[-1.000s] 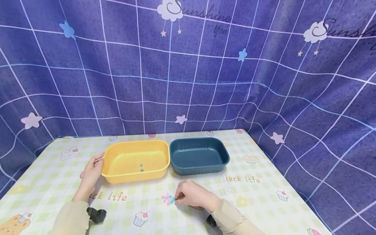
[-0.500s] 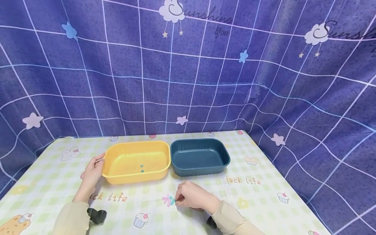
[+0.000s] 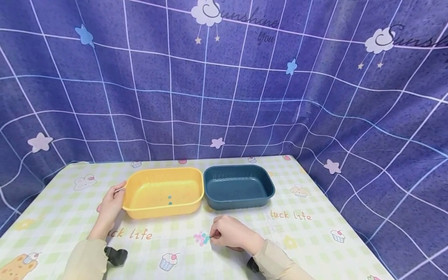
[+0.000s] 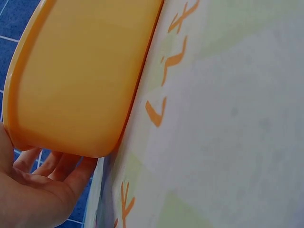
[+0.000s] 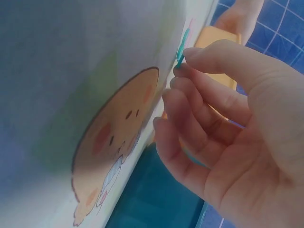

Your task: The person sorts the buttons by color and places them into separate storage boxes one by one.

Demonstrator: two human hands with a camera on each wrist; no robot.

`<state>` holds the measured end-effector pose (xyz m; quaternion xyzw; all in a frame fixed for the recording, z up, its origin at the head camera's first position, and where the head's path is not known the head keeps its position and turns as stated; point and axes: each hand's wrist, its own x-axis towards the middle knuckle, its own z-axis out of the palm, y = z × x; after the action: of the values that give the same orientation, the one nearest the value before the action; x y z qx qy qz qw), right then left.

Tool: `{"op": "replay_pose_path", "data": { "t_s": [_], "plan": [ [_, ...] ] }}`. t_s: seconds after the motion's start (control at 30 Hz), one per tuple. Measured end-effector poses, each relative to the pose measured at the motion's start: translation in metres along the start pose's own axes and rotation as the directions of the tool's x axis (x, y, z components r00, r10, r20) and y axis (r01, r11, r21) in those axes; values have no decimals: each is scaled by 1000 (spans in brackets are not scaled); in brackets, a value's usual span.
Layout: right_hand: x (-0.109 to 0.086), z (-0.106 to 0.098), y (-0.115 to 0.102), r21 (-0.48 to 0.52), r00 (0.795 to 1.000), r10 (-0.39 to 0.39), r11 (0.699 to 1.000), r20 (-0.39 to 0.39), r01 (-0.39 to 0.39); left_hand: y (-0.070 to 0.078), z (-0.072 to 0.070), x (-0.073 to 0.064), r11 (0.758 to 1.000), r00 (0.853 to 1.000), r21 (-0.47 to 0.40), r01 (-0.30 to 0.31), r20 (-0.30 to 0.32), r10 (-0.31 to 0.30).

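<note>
one teal piece (image 5: 180, 61) between right fingers (image 5: 209, 87), left fingers (image 4: 80, 175) around the yellow tray edge (image 4: 12, 104)

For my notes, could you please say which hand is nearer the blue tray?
The right hand, in front of the blue tray; the left hand holds the yellow tray at its left end.

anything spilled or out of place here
Nothing stands out. The yellow bin and dark blue bin sit upright side by side, two teal pieces lie inside the yellow one, and the pink and teal pieces form one cluster by the right hand.
</note>
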<state>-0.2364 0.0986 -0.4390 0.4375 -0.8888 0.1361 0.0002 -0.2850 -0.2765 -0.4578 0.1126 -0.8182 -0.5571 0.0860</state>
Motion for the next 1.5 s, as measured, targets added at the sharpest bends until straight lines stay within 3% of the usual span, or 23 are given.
{"op": "replay_pose_path", "data": {
  "t_s": [0.23, 0.4, 0.73, 1.37, 1.5],
  "plan": [
    [2, -2, 2, 38, 1000, 4, 999, -27, -3, 5, -1, 0, 1000, 1000, -14, -5, -1, 5],
    [7, -6, 0, 23, 998, -32, 999, -51, 33, 5, -2, 0, 1000, 1000, -17, -5, 5, 6],
    [16, -18, -1, 43, 994, -15, 999, -108, 20, 3, -2, -3, 1000, 1000, -6, 16, 9, -16],
    [43, -36, 6, 80, 970, 1, 997, -243, 19, 1, 1, -2, 999, 1000, 33, 9, -2, -9],
    [51, -39, 6, 78, 963, -15, 996, -270, 37, 1, 2, -2, 1000, 1000, 3, 6, 1, -6]
  ]
}}
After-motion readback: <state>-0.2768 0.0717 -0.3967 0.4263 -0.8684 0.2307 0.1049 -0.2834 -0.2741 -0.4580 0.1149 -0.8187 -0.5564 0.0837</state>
